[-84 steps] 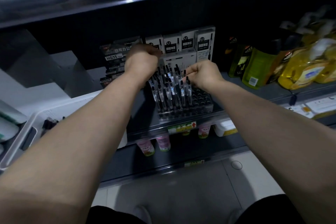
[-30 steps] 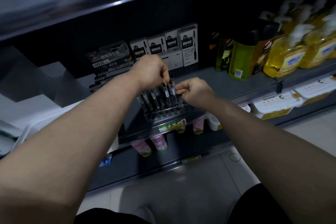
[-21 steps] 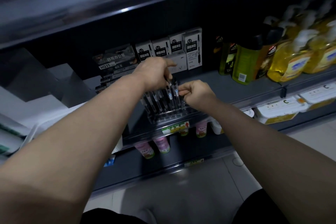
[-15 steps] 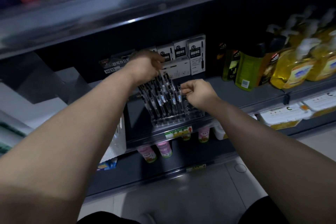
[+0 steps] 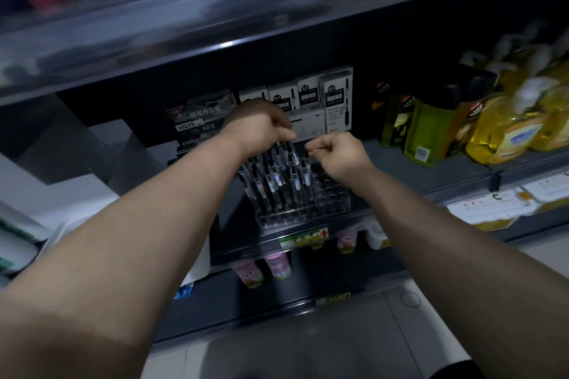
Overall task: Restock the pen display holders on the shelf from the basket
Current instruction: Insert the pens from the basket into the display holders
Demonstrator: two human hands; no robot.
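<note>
While the left grip (image 5: pixel 260 126) is closed round the upper ends of a cluster of pens (image 5: pixel 271 177), the right grip (image 5: pixel 335 154) pinches the top of a single pen (image 5: pixel 305 174) at the right edge of that cluster.

**Step in hand:** seating pens in the clear pen holder (image 5: pixel 295 218), which stands at the front of the shelf (image 5: pixel 400 163). The single pen appears to have its lower end at or in a socket; full seating cannot be confirmed.

**Next move (judgement):** press the single pen straight down until it stands unaided, then release it. Take the next pen from the cluster and align it with a vacant socket. Steady the cluster so that its leaning pens do not tip.

**Containers:**
- Pen holder: left and centre sockets occupied by leaning pens; right-hand sockets (image 5: pixel 334 194) vacant. The restock is judged about half complete.
- Basket: cannot be made out in this view.
- Shelf: white pen boxes (image 5: pixel 334 101) behind the holder; yellow bottles (image 5: pixel 505 135) to the right, well apart.
</note>
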